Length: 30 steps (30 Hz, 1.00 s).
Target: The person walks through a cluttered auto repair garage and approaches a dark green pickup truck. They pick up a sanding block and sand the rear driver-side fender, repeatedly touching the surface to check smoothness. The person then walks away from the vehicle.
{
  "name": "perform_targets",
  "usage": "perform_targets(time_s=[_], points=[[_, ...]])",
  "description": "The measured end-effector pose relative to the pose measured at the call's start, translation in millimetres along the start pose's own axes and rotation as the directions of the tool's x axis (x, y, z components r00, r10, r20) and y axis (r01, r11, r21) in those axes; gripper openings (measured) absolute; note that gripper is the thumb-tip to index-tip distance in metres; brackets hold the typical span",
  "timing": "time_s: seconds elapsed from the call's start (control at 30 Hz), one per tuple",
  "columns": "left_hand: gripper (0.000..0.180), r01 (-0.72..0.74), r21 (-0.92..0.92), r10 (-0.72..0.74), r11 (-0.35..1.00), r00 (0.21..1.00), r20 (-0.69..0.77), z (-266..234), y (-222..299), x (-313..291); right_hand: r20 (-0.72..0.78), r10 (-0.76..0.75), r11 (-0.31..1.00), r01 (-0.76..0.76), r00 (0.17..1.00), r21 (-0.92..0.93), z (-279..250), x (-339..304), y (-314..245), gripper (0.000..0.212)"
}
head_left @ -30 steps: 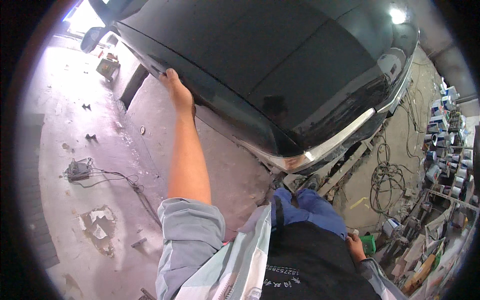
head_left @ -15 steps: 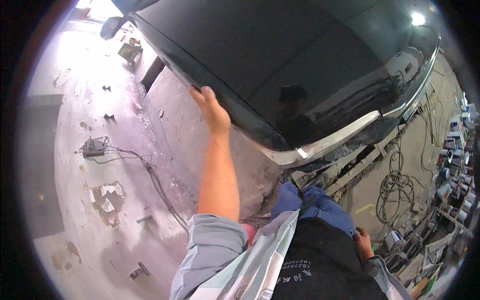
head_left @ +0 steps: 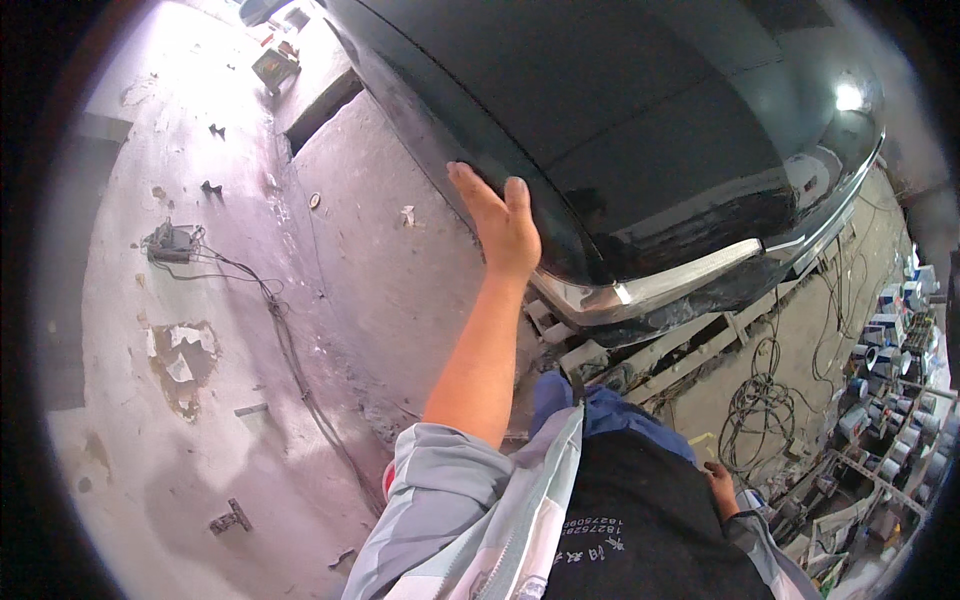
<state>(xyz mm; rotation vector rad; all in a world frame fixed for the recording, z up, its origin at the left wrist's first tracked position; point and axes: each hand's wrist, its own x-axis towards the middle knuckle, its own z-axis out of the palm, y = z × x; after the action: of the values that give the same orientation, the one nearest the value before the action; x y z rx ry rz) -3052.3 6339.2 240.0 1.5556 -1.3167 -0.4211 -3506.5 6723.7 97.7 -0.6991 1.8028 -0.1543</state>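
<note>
My left hand (head_left: 505, 225) rests on the side of a dark car's front fender (head_left: 440, 135), near the front corner. Its thumb stands apart from the other fingers, and it holds nothing. To its right lies the glossy black hood (head_left: 660, 130), with a seam between hood and fender. A long pale headlight (head_left: 695, 275) curves along the car's front edge below the hood. My right hand (head_left: 722, 490) hangs low beside my blue trousers, away from the car. Most of its fingers are hidden, and no object shows in it.
A scuffed pale wall (head_left: 130, 330) with peeling patches runs along the left, with a socket box (head_left: 172, 243) and hanging cables (head_left: 290, 345). Coiled cable (head_left: 757, 410) lies on the floor at right. Several paint cans (head_left: 885, 330) and a metal rack (head_left: 880, 475) stand at far right.
My left hand has slid along the fender toward the car's front corner, its thumb still spread. The view has shifted with me. My right hand still hangs at my side.
</note>
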Motion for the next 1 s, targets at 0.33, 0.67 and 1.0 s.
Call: perform_targets(time_s=[0.33,0.67,1.0], points=[[0.086,-0.056,0.022,0.053,0.998,0.994,0.095,6.3,10.2,-65.4,-0.013,0.038,0.987,-0.036,0.999,0.155,7.3,-16.7,-21.4,0.045],[0.087,0.140,-0.015,-0.141,0.990,0.987,-0.072,-13.3,-3.9,77.9,-0.085,0.019,0.978,-0.001,0.996,0.209,21.8,-36.3,30.0,0.037],[0.092,0.147,-0.088,-0.159,0.985,0.976,-0.149,-49.2,-52.9,233.5,-0.184,0.027,0.999,-0.033,0.983,-0.034,46.9,-26.9,210.1,0.035]])
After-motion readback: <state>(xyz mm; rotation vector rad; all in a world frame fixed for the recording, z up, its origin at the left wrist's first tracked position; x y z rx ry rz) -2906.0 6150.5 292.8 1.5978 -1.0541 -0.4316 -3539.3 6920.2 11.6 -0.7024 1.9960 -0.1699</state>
